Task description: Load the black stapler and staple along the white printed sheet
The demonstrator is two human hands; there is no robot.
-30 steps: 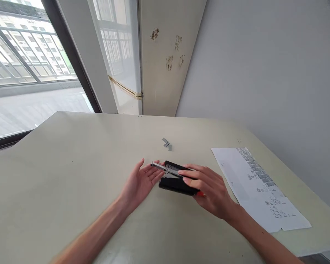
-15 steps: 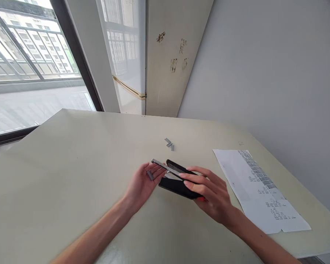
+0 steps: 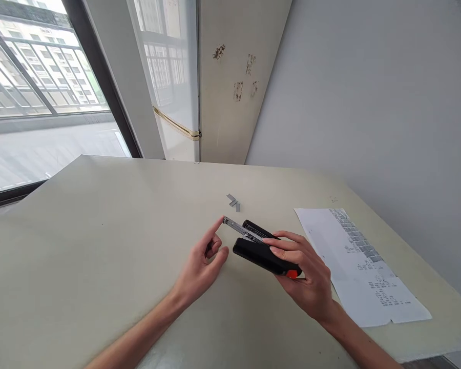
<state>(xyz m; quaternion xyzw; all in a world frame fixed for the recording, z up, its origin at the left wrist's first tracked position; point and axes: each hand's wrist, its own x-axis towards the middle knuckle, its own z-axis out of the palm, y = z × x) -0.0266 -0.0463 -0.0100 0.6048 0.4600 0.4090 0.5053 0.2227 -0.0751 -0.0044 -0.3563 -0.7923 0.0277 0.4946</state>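
My right hand [image 3: 305,269] grips a black stapler [image 3: 267,256] with a red-orange patch at its rear end. The stapler is spread apart, and its metal magazine [image 3: 238,227] sticks out between the two black arms. With its index finger stretched out, my left hand [image 3: 202,261] touches the magazine's front tip. The other fingers of that hand are curled in. A dark bit, the staple strip [image 3: 208,248], shows in the curl, mostly hidden. Beyond the hands, several grey staple strips [image 3: 233,202] lie in a small cluster on the table.
A pale table [image 3: 100,246] spreads under everything. On its right side lies a printed sheet of paper [image 3: 341,266], close to my right forearm. A fridge [image 3: 223,118] and a grey wall [image 3: 361,102] stand behind, with a window [image 3: 42,77] at the left.
My left hand has turned from palm up, with the staple strip on its fingers, to curled with the index finger at the magazine tip. The stapler has shifted slightly right.
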